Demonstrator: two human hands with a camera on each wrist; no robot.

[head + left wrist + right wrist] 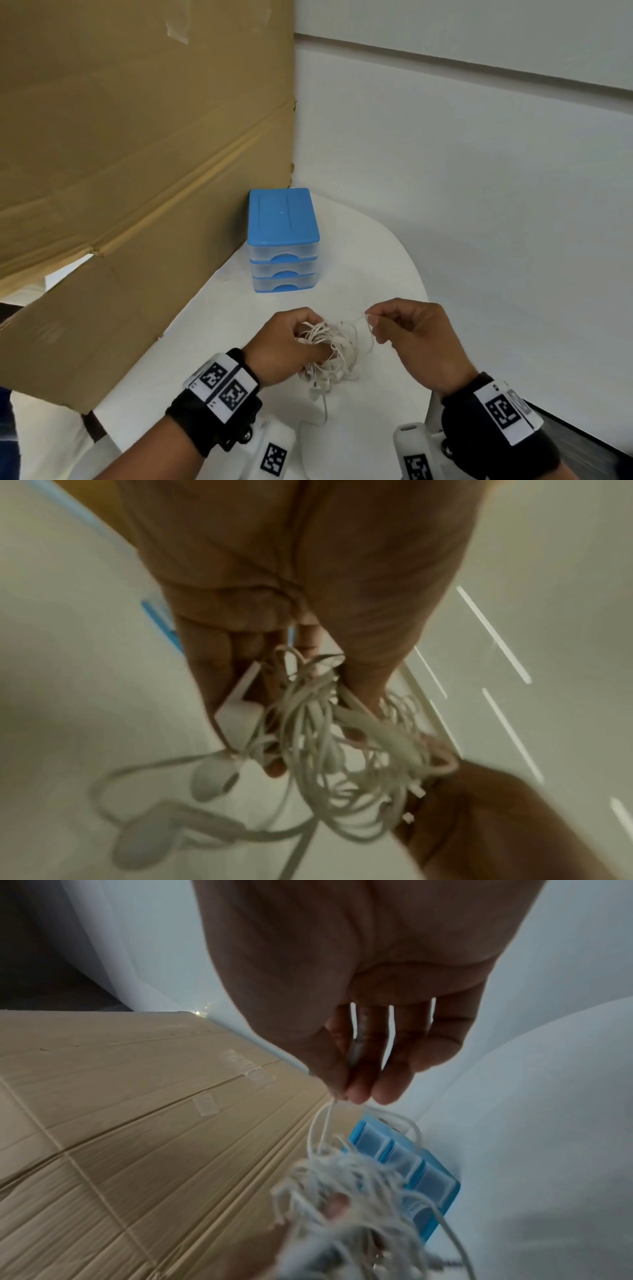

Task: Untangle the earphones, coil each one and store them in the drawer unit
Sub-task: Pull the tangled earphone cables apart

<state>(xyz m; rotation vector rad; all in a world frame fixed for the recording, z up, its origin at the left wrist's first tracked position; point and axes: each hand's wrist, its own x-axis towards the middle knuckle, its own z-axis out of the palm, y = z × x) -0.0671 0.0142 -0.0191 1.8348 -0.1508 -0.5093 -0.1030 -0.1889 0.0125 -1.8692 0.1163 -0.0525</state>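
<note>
A tangled bundle of white earphones [330,349] hangs above the white table [387,260], held by both hands. My left hand [291,342] grips the main knot of cords [322,723], with earbuds [212,780] dangling below. My right hand [400,329] pinches a single loop of cord [323,1123] between thumb and fingertips, drawn a little to the right of the knot. A tail of cord [323,411] trails down to the table. The small drawer unit [283,240], blue-topped with three clear drawers, stands further back with all drawers closed.
A large brown cardboard sheet [137,171] leans along the left side, close to the drawer unit. A white wall [479,171] rises behind and to the right. The rounded table edge [423,291] curves along the right.
</note>
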